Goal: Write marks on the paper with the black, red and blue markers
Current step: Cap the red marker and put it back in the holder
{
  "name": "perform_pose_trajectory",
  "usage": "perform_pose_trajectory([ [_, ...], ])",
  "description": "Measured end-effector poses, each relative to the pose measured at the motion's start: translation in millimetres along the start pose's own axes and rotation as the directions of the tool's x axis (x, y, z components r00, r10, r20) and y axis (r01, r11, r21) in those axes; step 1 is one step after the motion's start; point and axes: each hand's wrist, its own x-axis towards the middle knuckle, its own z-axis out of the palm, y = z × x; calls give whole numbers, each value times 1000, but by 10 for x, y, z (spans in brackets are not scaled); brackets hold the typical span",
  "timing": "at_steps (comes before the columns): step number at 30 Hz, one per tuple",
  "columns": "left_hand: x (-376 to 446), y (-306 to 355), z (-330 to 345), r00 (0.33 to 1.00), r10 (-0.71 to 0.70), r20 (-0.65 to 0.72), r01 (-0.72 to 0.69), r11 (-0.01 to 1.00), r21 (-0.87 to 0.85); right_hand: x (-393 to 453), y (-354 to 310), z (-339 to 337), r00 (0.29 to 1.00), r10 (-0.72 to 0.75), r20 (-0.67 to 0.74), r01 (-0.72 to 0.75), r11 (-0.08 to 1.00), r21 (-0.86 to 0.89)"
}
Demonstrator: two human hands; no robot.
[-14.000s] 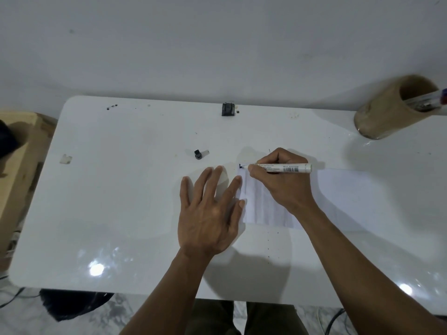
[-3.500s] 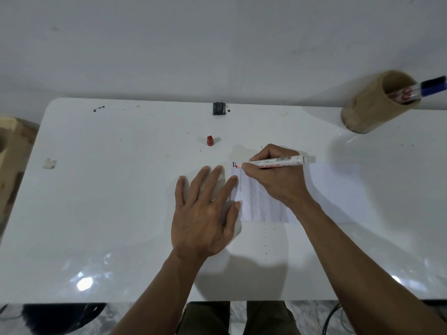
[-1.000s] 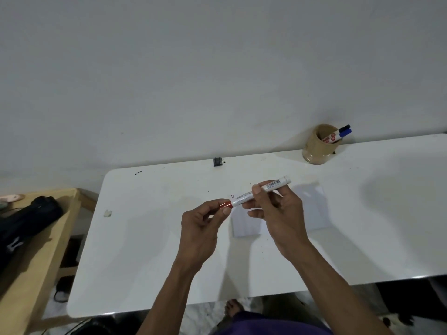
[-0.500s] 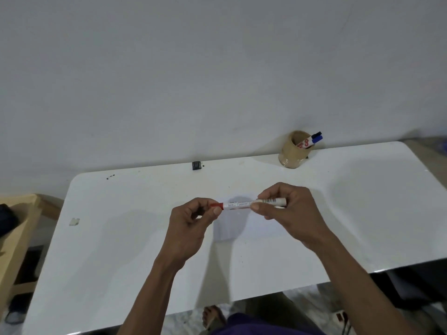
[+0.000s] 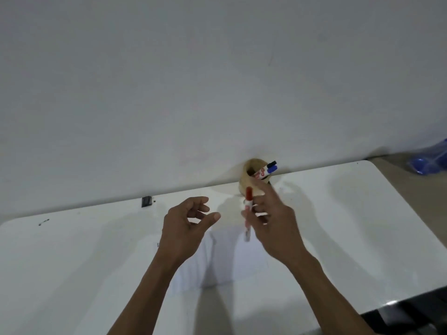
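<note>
My right hand (image 5: 273, 223) holds the red marker (image 5: 248, 213) upright, its red cap on and pointing up, just in front of the tan holder (image 5: 249, 176) at the table's back edge. The black marker (image 5: 271, 164) and the blue marker (image 5: 272, 168) stick out of that holder to the right. My left hand (image 5: 186, 226) hovers above the table to the left of the marker, fingers curled loosely and holding nothing. The white paper (image 5: 217, 259) lies flat below and between my hands, partly under their shadows; its marks are hard to make out.
The white table (image 5: 72, 262) stands against a pale wall. A small black object (image 5: 146, 201) sits at the back edge on the left, with dark specks (image 5: 43, 222) farther left. Something blue (image 5: 430, 160) lies on the floor at the far right.
The cap is now on the red marker. My left hand has let go and drawn back to the left. My right hand has turned the marker upright and carried it toward the holder.
</note>
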Motion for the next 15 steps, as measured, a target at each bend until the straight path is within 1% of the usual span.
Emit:
perform_pose_trajectory([
  [2,141,18,213,1000,-1,-29,2,999,53,180,51,-188,986,-45,-160,53,997,48],
  [4,272,56,443,999,7,-44,-3,997,83,385,111,-352,954,-75,-290,107,990,95],
  [7,462,135,788,998,34,-48,-28,992,123,715,208,-530,903,-77,-424,151,978,145],
  [9,591,182,995,998,44,-41,-37,988,150,915,283,-581,879,-73,-472,161,975,150],
  [11,715,214,1165,1000,19,-23,-15,986,166,1075,353,-584,872,-56,-486,153,975,162],
  [15,885,266,1378,999,-34,0,33,989,145,1251,499,-511,889,-27,-457,106,983,148],
])
